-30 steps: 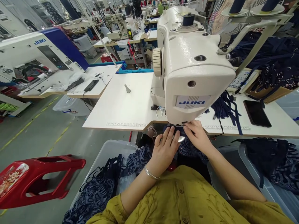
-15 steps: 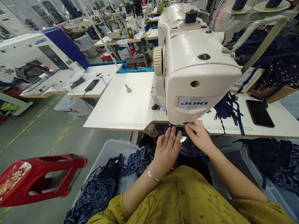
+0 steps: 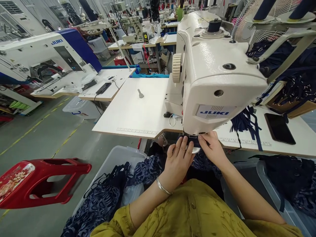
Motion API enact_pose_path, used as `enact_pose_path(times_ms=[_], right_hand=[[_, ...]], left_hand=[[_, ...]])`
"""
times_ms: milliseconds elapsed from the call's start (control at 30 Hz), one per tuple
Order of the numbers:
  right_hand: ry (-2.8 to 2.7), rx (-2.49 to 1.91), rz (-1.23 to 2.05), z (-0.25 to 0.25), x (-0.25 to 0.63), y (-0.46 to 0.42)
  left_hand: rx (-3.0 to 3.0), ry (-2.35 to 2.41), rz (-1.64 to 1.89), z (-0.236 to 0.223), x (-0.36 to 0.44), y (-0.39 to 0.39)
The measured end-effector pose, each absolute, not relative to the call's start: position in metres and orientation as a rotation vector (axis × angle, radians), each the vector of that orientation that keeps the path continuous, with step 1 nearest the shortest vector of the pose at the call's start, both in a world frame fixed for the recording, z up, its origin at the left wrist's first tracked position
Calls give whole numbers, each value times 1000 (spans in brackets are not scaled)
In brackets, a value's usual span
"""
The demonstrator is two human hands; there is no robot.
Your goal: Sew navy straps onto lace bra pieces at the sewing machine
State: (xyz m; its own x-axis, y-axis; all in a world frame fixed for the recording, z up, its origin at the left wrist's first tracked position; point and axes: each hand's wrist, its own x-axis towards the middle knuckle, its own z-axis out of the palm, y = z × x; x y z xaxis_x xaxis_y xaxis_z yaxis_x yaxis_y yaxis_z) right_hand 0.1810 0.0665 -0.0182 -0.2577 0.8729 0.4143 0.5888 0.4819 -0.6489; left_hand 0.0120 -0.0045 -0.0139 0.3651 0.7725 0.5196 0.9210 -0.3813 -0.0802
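A white sewing machine stands before me, its head over the front edge of the white table. Beneath the head lies a small piece of dark navy fabric. My left hand rests on that fabric with its fingers stretched out flat. Pinching the fabric's right side, my right hand has its thumb and fingers closed near the needle area. The machine head hides the needle and part of the cloth. Below and to the left, patterned navy garments fill a clear plastic bin.
A black phone and a bundle of navy straps lie on the table's right side. A small grey metal piece sits on the left. A red stool stands on the floor at left. Another bin holds garments at right.
The view has shifted, so the machine appears further right and slightly lower. Both hands keep nearly the same hold on the navy fabric under the machine head.
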Motion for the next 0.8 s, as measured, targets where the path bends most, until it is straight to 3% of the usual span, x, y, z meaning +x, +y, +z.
enact_pose_path(times_ms=[333, 633, 800], right_hand=[[-1813, -1227, 574, -34, 195, 63], [-2214, -1264, 583, -87, 255, 63], [-2052, -1472, 817, -69, 287, 51]], left_hand=[[-2288, -1495, -592, -13, 10, -3], [-2314, -1472, -597, -13, 13, -3], [-2334, -1459, -671, -9, 14, -1]])
